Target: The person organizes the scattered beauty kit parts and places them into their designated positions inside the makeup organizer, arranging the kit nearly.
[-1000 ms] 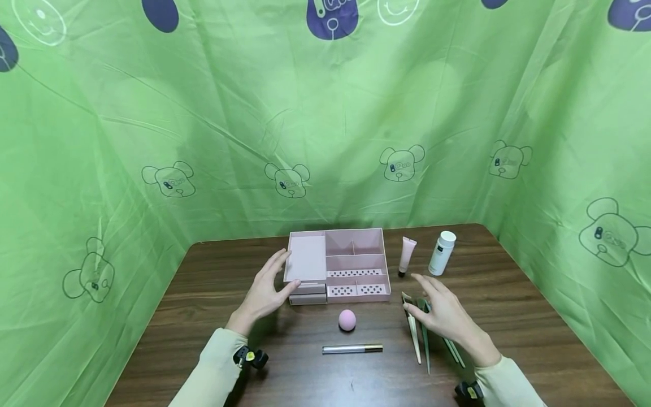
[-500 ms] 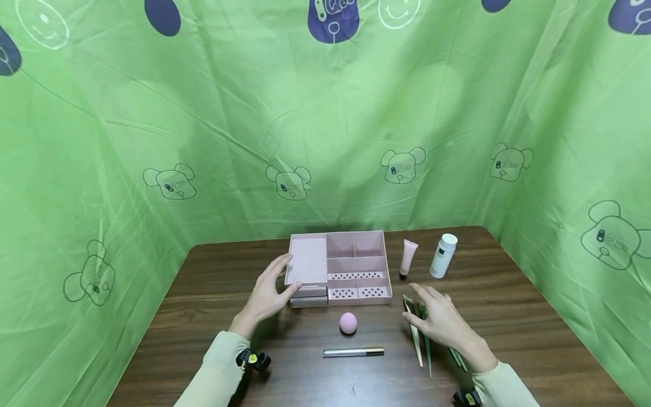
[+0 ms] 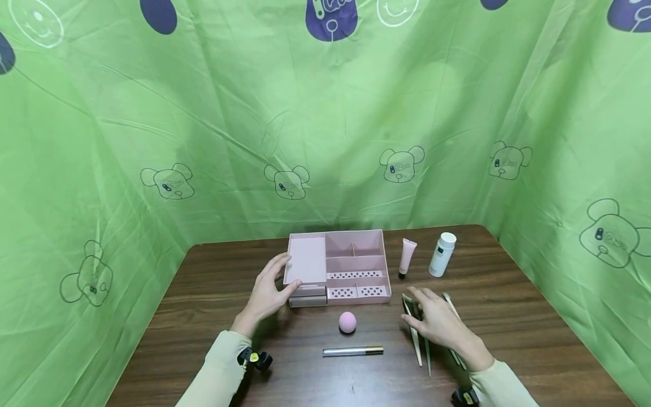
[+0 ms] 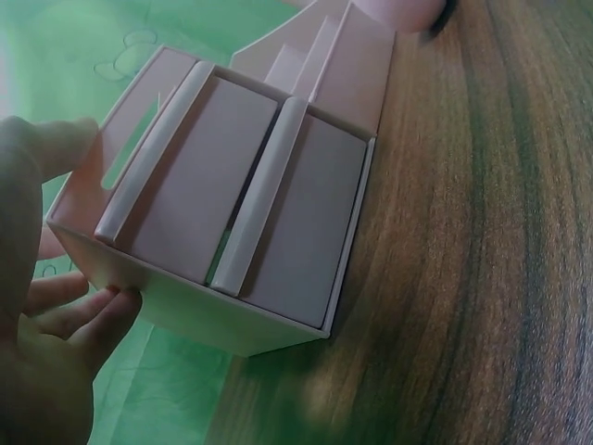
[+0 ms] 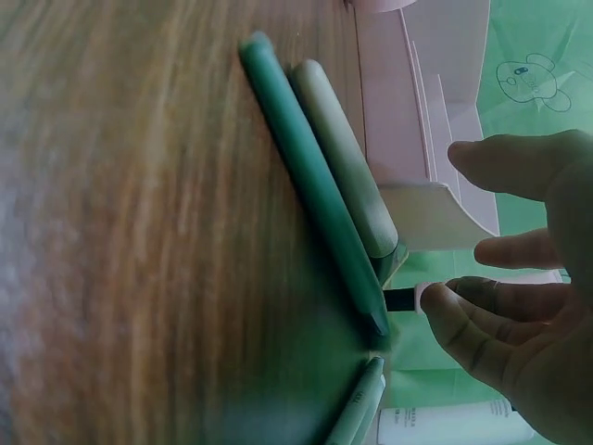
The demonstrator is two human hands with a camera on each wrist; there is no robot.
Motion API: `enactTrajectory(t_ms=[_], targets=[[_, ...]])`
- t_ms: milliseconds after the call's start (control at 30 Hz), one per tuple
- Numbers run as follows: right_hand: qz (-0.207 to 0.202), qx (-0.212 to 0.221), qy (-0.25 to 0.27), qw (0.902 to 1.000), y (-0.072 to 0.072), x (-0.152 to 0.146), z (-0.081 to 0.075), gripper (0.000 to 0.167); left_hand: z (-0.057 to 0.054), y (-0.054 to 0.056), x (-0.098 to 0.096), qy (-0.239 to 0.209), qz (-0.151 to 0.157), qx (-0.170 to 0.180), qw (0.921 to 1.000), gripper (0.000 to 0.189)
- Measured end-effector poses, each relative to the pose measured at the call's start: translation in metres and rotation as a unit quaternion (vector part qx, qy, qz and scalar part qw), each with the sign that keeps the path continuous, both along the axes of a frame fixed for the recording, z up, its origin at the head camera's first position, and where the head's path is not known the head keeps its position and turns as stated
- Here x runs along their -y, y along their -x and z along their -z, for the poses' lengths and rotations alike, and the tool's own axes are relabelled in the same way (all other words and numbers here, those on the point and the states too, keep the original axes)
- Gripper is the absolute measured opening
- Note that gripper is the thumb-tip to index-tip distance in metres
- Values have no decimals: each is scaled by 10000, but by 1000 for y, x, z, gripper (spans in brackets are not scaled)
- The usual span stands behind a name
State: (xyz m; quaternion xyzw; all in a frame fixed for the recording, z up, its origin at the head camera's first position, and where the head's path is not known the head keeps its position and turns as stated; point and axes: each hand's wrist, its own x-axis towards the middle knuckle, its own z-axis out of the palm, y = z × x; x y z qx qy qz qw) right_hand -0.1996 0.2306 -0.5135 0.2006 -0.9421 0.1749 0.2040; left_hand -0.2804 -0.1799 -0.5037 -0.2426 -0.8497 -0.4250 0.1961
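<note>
In the head view, my left hand [image 3: 267, 294] rests at the left side of a pink desktop organizer [image 3: 307, 257]. The left wrist view has the thumb [image 4: 60, 148] by the upper front edge and the other fingertips against the side wall, below two drawers [image 4: 301, 218]. Over several makeup brushes [image 3: 414, 339] hovers my right hand [image 3: 442, 322], its fingers loosely spread and holding nothing. It hides part of the brushes. Seen from the right wrist, a dark green handle [image 5: 310, 181] and a paler handle [image 5: 347, 162] lie side by side, apart from the fingers.
A pink squeeze tube [image 3: 407, 257] and a white bottle [image 3: 442, 255] stand behind the right hand. Before the organizer sit a pink ball [image 3: 347, 322] and a silver tube with a gold end [image 3: 352, 351]. Green curtains [image 3: 325, 124] enclose the wooden table [image 3: 213, 282].
My right hand has shifted slightly left and nearer over the brushes, uncovering a brush end on its right. The left hand stays at the organizer.
</note>
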Motion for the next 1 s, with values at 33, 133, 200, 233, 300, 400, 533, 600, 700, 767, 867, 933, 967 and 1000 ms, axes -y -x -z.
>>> enactTrajectory(t_ms=[33,133,200,233,300,400,533,600,700,767,867,933,967,1000], targets=[[-17,16,13,10000,0,0,0,63,0,0,0,-38,-5,47,10000,64],[-12,3,30,10000,0,0,1,63,0,0,0,-60,-60,153,9998,66],[-7,-3,31,10000,1,0,2,63,-1,0,0,-43,-120,197,9997,68],[4,0,22,10000,1,0,2,63,-2,0,0,-26,-152,218,9996,68],[13,1,-3,10000,1,-1,2,62,-2,0,0,30,-224,244,9994,69],[30,34,-22,10000,1,-1,3,61,-2,-1,0,68,-277,285,9992,69],[77,102,-22,9999,-1,-1,6,59,1,-1,0,76,-291,388,9988,69],[104,139,-14,9998,-2,-1,7,59,2,-1,0,67,-298,454,9985,70],[127,172,6,9998,-3,-1,8,58,4,0,0,-11,-278,506,9983,70],[134,198,22,9997,-3,-1,9,58,4,0,0,-80,-254,515,9983,70],[138,227,36,9996,-3,-1,9,58,4,0,1,-155,-225,518,9983,70],[146,242,41,9996,-3,0,9,58,4,0,1,-171,-220,532,9982,70],[151,248,42,9996,-3,0,9,58,4,0,1,-170,-225,539,9981,70],[150,264,43,9995,-3,0,9,58,4,0,1,-170,-228,547,9981,70]])
